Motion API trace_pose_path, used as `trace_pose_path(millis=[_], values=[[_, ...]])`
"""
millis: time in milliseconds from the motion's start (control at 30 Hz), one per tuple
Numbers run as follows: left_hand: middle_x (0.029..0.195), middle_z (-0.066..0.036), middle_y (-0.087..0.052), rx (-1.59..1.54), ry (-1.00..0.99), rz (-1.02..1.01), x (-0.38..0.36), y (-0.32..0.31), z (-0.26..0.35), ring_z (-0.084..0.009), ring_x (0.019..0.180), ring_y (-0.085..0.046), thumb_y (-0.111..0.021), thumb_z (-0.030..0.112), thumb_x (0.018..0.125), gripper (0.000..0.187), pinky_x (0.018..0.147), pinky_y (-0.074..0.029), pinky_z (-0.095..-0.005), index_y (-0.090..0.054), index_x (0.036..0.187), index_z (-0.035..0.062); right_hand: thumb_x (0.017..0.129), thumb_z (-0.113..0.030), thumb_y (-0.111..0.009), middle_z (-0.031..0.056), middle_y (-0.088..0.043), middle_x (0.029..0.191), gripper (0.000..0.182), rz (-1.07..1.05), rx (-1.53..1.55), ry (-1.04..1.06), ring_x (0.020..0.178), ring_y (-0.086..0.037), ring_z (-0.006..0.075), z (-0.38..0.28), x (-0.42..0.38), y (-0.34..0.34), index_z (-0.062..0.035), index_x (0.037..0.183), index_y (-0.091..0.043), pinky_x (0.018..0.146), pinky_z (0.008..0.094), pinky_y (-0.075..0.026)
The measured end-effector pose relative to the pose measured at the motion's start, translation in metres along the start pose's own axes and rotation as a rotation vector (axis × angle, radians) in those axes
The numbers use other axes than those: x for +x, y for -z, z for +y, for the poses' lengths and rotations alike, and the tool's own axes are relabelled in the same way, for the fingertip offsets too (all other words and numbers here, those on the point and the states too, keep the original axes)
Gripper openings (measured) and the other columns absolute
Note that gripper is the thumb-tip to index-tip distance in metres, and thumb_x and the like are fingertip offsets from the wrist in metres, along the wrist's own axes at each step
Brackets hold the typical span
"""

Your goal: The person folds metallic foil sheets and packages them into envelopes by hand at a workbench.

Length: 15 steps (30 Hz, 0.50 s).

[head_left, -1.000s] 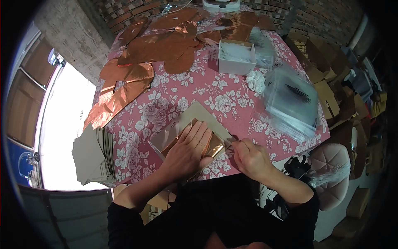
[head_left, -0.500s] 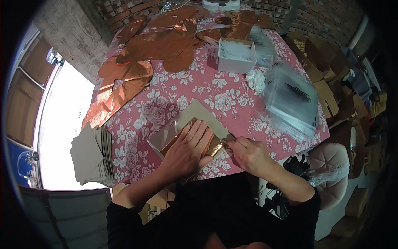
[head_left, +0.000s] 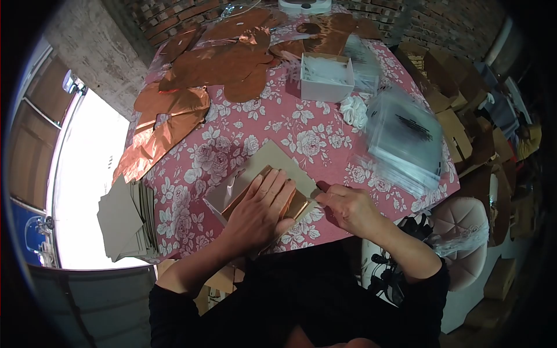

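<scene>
My left hand (head_left: 264, 206) lies palm down, fingers stretched, pressing on a folded copper-coloured foil sheet (head_left: 299, 207). Under the foil is a grey cardboard sheet (head_left: 272, 155), set at a slant near the table's front edge. A shiny, clear film-like edge (head_left: 228, 188) shows left of the hand. My right hand (head_left: 351, 209) is closed in a pinch at the cardboard's right corner. What sits between its fingertips is too small to make out.
Flat copper foil balloons (head_left: 214, 66) spread over the back and left of the flowered tablecloth (head_left: 310, 142). Grey cards (head_left: 125, 217) are stacked at the left edge. A white box (head_left: 326, 87), white string (head_left: 354, 111) and clear bags (head_left: 403, 136) lie right. Cartons (head_left: 455, 136) stand beyond.
My right hand has shifted slightly left along the cardboard corner. My left hand stays pressed on the foil. The whole view has moved a little.
</scene>
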<state>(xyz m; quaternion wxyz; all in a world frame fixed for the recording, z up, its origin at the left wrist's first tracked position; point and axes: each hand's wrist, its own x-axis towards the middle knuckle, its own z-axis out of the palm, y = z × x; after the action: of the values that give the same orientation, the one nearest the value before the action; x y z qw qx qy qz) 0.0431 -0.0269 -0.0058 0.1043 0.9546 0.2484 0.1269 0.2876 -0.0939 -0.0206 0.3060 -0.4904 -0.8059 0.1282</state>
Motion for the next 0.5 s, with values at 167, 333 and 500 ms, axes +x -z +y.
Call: trace_pose_path(millis=[167,333,500], values=[[0.138,-0.028,-0.045,-0.024,-0.014,0.018,0.002,0.002,0.001,-0.0402,0.136,-0.036,-0.067,0.035,0.082,0.069,0.118,-0.021,-0.0485,-0.046,0.134,-0.0065,0.071,0.000,-0.069,0.0070,-0.059,0.083,0.034,-0.008,0.019,-0.012,0.072,-0.064,0.0282,0.003,0.002,0.002,-0.0060,0.104,-0.066,0.062,0.0387,-0.053],[0.137,-0.029,-0.047,-0.012,-0.003,0.020,0.004,0.003,0.001,-0.0408,0.134,-0.039,-0.068,0.035,0.081,0.066,0.117,-0.022,-0.0480,-0.050,0.131,-0.0050,0.068,0.008,-0.066,0.0093,-0.067,0.088,0.036,-0.035,0.037,-0.051,0.074,-0.067,0.0274,0.003,0.002,0.004,-0.0046,0.102,-0.070,0.064,0.0338,-0.056],[0.137,-0.029,-0.048,-0.047,0.028,0.046,0.003,0.003,0.002,-0.0411,0.133,-0.041,-0.068,0.034,0.082,0.063,0.117,-0.023,-0.0488,-0.053,0.130,-0.0043,0.074,0.005,-0.066,0.0110,-0.064,0.084,0.028,0.047,-0.022,-0.052,0.070,-0.065,0.0299,0.001,-0.012,0.007,-0.0031,0.101,-0.068,0.060,0.0368,-0.054]])
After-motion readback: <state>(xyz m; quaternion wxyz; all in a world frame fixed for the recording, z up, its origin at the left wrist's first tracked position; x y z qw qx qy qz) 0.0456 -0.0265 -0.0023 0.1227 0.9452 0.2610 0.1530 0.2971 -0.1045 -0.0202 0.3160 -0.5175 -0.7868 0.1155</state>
